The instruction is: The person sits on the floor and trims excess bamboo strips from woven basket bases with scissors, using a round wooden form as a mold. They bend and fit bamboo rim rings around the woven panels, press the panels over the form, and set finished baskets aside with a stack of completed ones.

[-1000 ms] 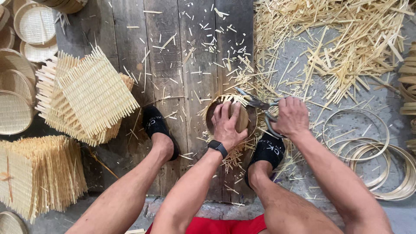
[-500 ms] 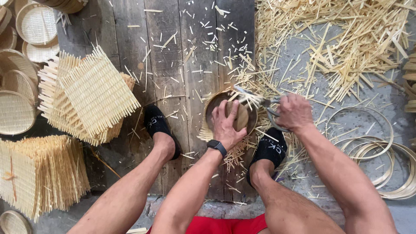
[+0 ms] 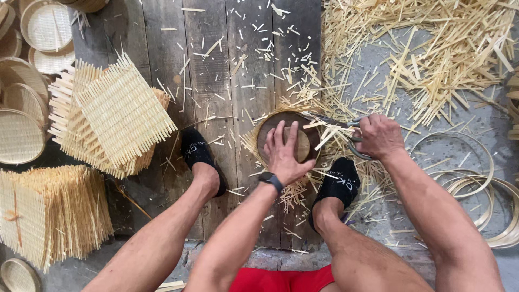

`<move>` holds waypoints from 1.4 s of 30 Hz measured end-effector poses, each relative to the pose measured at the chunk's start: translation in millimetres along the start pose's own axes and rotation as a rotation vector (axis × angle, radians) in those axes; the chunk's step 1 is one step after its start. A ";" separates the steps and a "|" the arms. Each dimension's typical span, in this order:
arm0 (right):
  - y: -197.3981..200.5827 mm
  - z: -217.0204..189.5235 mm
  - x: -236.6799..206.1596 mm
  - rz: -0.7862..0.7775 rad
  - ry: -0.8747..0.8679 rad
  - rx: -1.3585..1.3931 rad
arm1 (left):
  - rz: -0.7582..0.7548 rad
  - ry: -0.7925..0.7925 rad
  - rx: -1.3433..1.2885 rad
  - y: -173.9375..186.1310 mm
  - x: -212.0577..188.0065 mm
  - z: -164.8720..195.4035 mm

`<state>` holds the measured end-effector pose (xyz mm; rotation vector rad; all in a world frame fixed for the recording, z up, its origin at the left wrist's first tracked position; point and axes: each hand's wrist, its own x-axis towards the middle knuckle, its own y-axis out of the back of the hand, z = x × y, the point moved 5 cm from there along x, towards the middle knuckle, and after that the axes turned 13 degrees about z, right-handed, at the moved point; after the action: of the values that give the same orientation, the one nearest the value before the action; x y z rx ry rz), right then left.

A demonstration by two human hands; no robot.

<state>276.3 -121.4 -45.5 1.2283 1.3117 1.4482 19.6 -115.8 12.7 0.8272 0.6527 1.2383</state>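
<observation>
Left hand [image 3: 285,154] presses flat on the round form [image 3: 275,127] over a woven mat [image 3: 294,192]; right hand [image 3: 378,135], closed on shears [image 3: 338,123], cuts leftward along its far rim, between the feet.

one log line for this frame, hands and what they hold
left hand: pressing round dark wooden form on woven bamboo mat | right hand: gripping metal shears at form's rim | bamboo offcuts scattered beyond

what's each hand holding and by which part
Right hand grips scissors by their handles; left hand presses flat on the round wooden form.
</observation>
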 end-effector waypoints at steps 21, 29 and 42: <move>-16.2 1.2 -3.7 -0.146 0.009 -0.114 | -0.302 -0.227 0.117 -9.0 6.8 3.3; -7.9 -8.1 4.4 -0.071 0.051 -0.142 | -0.256 -0.165 0.106 -11.1 1.7 7.6; -12.2 86.8 -23.3 -0.010 -0.557 -0.055 | -0.008 0.093 -0.438 -4.1 29.1 -33.9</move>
<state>365.4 -124.8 -62.0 1.4502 0.8883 1.0179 0.8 -81.6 -9.3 0.4038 0.4331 1.3539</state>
